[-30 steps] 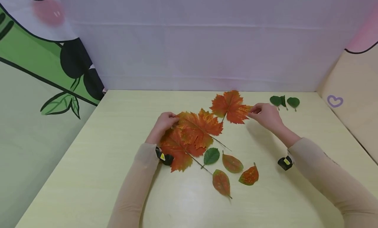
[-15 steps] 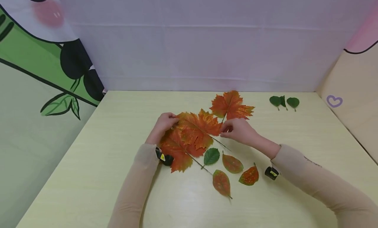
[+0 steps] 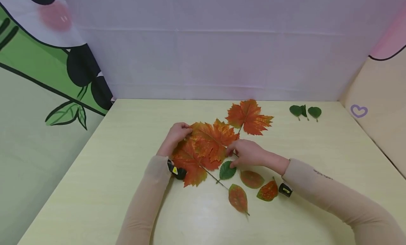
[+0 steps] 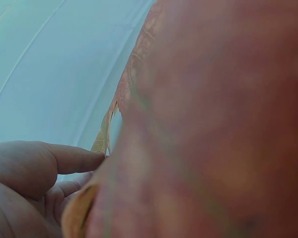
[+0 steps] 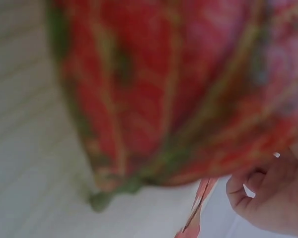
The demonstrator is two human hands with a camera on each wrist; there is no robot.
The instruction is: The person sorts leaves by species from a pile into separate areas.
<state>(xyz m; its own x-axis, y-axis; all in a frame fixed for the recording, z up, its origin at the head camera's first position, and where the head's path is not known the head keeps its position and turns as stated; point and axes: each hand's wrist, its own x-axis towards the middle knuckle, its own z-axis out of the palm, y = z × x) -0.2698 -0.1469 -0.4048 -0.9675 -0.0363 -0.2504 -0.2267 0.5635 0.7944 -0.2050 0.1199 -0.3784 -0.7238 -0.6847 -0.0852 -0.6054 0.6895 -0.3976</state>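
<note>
In the head view my left hand (image 3: 175, 137) pinches the left tip of the middle orange maple leaf (image 3: 210, 137). The left wrist view shows the thumb and a finger on a yellowish leaf tip (image 4: 100, 143). Below lies another maple leaf (image 3: 193, 167), partly covered by it. My right hand (image 3: 250, 153) reaches over the middle leaf's stem, fingers bent, with a gap between them and the thumb. Its thumb overlaps the edge of a small toothed green leaf (image 3: 226, 171). A third maple leaf (image 3: 248, 116) lies behind the right hand.
Reddish-green oval leaves (image 3: 238, 197) (image 3: 252, 179) and a speckled red leaf (image 3: 268, 191) lie near the right forearm; one red leaf (image 5: 139, 99) fills much of the right wrist view. Small green leaves (image 3: 314, 112) sit far right on the pale table (image 3: 127, 149). A cloth backdrop (image 3: 206, 61) stands behind.
My right hand has let go of the far maple leaf's right tip and moved left and nearer, to the middle leaf's stem. My left hand has stayed in place.
</note>
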